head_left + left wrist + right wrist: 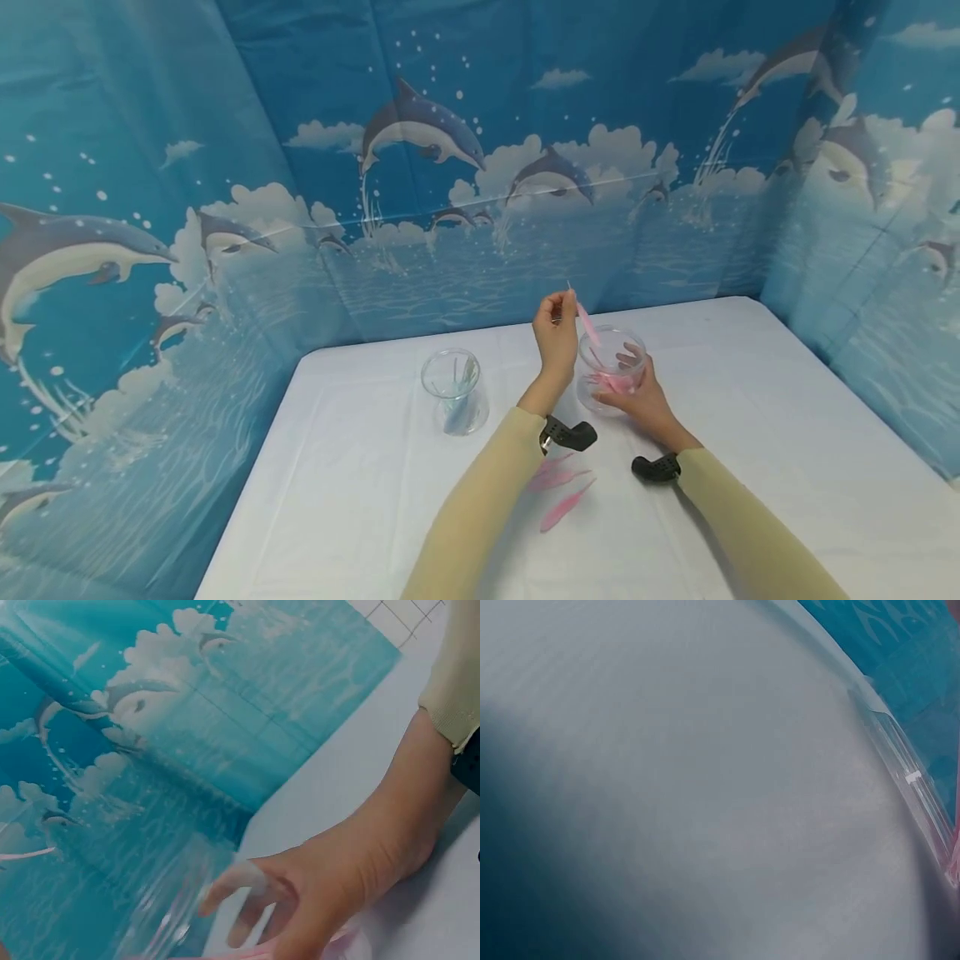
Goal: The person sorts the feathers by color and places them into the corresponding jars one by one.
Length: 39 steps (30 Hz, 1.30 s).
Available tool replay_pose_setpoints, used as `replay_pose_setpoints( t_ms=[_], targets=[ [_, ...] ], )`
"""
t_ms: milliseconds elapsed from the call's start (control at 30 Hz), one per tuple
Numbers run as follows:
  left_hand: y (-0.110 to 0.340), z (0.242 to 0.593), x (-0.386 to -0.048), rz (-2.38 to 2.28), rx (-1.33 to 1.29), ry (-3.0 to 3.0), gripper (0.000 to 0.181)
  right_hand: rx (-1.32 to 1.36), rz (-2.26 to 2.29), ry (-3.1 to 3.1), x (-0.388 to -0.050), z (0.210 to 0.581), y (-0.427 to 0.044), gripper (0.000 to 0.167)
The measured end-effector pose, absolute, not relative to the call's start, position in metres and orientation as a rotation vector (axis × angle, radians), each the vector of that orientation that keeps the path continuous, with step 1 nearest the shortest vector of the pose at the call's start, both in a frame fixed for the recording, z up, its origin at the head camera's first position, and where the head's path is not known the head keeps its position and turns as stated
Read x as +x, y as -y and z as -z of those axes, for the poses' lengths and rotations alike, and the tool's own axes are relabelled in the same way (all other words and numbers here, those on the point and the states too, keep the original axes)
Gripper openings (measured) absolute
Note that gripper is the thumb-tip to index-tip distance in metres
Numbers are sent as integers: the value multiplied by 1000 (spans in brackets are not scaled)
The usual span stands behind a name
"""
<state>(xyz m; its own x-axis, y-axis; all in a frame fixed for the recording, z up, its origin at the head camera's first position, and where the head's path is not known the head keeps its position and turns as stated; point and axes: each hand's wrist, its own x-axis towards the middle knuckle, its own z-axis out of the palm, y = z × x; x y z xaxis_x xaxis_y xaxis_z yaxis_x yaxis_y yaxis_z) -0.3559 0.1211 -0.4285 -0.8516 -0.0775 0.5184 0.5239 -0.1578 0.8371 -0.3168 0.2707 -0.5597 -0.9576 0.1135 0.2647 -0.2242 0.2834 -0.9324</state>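
Observation:
My left hand (557,337) pinches a slim pink feather (587,323) near its quill, with the vane hanging down to the mouth of a clear round jar (587,392). The right hand (647,406) grips that jar from its right side. Several pink feathers (617,382) lie inside it. On the table below the left wrist are loose pink feathers (564,507), partly covered by the sleeve. The left wrist view has the right hand (322,892) around the jar (169,907). Only the jar's wall (911,780) edges into the right wrist view.
A second clear jar (450,379) stands to the left, holding bluish-grey feathers (459,408). A white cloth covers the table (337,483). A dolphin-print curtain (420,275) rises behind the table and along its sides.

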Motion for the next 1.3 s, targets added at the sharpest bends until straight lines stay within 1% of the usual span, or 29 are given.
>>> replay_pose_setpoints(
  t_ms=[67,200,333,467,633,767,900,1000,1133,1233,1300],
  targets=[
    [-132,430,-358,2079,-487,1689,23,100,-1730,2271,-315,558,-271,105],
    [-143,429,-345,2058,-430,1674,19,115,-1736,2271,-311,554,-271,103],
    [-146,434,-329,2023,-380,1696,15,103,-1721,2284,-310,549,-269,104],
    [-141,447,-322,2007,-408,1719,14,83,-1696,2305,-312,551,-267,105],
    [-129,467,-329,2061,-452,1711,21,97,-1685,2293,-316,555,-269,105],
    [-113,488,-343,2025,-451,1770,16,94,-1689,2284,-315,556,-269,105],
    [-88,500,-346,1907,-498,1990,19,87,-1693,2294,-315,556,-268,106],
    [-67,506,-340,1727,-566,2304,23,90,-1690,2304,-316,556,-269,107],
    [-44,515,-325,1332,-701,2751,27,105,-1684,2312,-313,551,-268,105],
    [-33,518,-311,975,-817,2955,31,117,-1682,2317,-303,537,-263,101],
    [-29,518,-302,750,-864,3014,32,115,-1683,2317,-303,538,-263,102]
  ],
)
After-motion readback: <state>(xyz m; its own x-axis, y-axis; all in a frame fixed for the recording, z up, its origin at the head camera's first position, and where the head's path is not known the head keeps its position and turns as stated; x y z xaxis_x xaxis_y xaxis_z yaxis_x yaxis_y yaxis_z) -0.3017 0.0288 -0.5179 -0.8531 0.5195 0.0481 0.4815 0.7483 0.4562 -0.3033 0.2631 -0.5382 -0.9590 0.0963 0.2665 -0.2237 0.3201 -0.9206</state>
